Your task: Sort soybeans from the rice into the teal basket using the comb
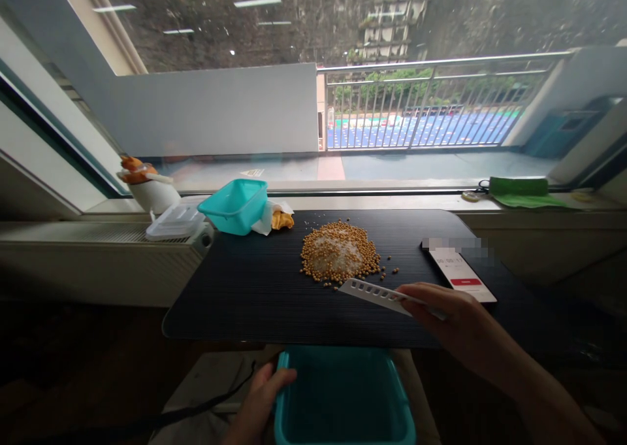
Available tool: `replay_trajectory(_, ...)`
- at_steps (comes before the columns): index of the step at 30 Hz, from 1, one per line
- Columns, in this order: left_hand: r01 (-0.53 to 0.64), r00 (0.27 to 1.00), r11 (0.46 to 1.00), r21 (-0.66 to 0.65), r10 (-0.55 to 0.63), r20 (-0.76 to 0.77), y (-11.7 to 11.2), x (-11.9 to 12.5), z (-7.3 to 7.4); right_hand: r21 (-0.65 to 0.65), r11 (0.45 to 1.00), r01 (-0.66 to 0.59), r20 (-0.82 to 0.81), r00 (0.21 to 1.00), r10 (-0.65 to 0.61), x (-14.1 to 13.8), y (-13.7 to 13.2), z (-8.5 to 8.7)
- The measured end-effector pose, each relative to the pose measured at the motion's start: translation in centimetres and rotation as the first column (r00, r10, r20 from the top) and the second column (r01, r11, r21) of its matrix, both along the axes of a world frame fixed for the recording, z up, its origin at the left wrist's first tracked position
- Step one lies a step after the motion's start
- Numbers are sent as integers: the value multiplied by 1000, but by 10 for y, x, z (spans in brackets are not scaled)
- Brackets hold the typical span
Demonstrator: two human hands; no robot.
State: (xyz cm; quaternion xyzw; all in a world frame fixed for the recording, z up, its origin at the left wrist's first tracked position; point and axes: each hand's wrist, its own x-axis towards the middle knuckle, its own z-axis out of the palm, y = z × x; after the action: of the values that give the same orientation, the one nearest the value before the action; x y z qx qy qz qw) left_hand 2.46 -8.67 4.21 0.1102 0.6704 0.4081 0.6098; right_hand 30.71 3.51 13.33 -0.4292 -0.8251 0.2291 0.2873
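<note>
A heap of yellow beans mixed with white grains (339, 253) lies in the middle of a dark table (255, 288). My right hand (453, 321) is closed on a white slotted scraper (375, 293), whose free end rests just in front of the heap. My left hand (262, 396) grips the left rim of an empty teal bin (343, 399), held below the table's near edge.
A second teal bin (235, 204) stands at the table's back left beside a clear lidded box (175, 223) and a white jar (149, 187). A phone (463, 274) lies on the right. A green cloth (522, 191) rests on the window sill.
</note>
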Motion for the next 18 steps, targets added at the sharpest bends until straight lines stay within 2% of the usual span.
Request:
replay_trajectory(8,-21,1000,1000,11,21,15,-3,-7,-3,41,999,10,57,998,-13,-11,12,-9)
replay_trajectory(18,-44,999,999,-31,44,-8,-4,-18,-14,36,999,3,85,996,-6,-15,9,-3)
